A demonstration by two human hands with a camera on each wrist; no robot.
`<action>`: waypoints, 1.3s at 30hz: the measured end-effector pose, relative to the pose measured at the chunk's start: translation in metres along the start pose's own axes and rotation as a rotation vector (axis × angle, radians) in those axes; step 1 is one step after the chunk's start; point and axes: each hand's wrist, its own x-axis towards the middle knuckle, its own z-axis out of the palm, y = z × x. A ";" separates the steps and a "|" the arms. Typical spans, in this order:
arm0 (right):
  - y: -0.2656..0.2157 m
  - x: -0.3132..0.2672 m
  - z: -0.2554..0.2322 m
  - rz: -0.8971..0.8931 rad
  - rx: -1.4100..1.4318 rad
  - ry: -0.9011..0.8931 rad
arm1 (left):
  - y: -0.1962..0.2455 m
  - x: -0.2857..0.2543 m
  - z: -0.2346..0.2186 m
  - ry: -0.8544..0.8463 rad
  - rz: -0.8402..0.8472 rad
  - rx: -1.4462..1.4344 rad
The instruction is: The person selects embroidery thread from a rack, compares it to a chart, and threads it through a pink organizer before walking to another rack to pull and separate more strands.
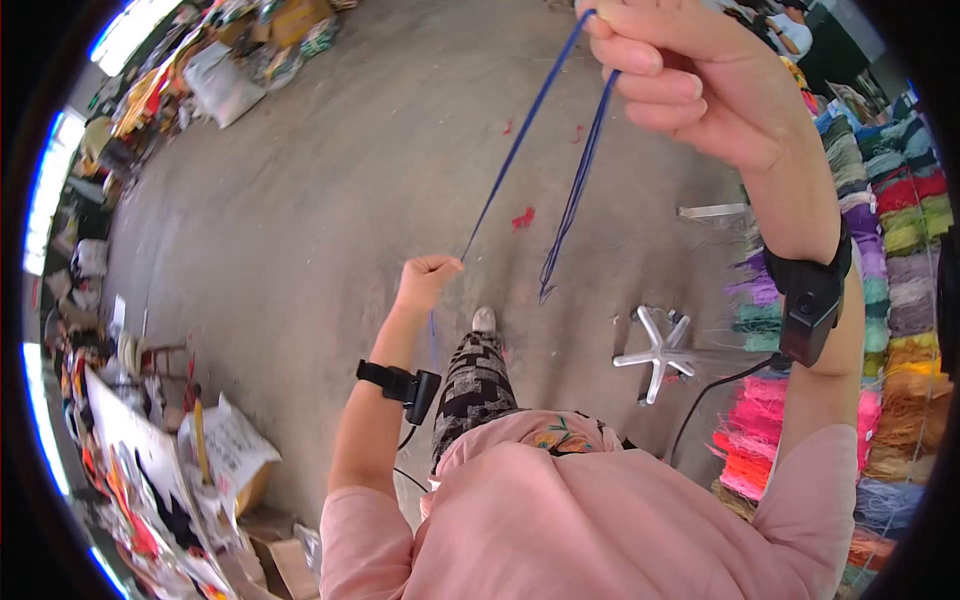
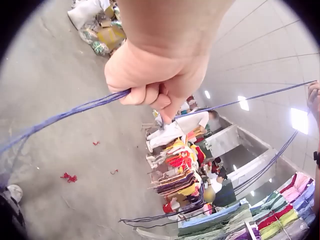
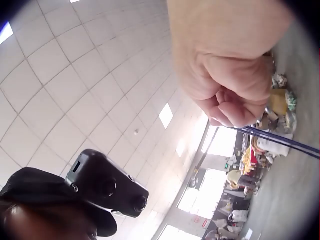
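Dark blue thread point(image 1: 520, 140) runs taut between the two hands in the head view. Down at the centre left, the left hand point(image 1: 428, 280) grips its lower end with curled fingers; a short tail hangs below. High at the upper right, the right hand point(image 1: 700, 75) pinches the upper end between thumb and forefinger, and a looped bundle of strands point(image 1: 572, 200) dangles from it. In the left wrist view, strands point(image 2: 65, 115) come out of the left fist point(image 2: 155, 80). The right wrist view has the right hand point(image 3: 232, 90) curled round blue strands point(image 3: 280, 137).
Coloured yarn skeins point(image 1: 910, 220) line the right side. A metal chair base point(image 1: 657, 355) stands on the floor, with red scraps point(image 1: 523, 218) nearby. Bags point(image 1: 220, 85) and piled materials are at the left. Other people are in the background.
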 end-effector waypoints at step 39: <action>-0.195 0.024 -0.911 -0.015 -0.230 1.740 | 0.490 0.924 0.664 -1.396 0.236 0.334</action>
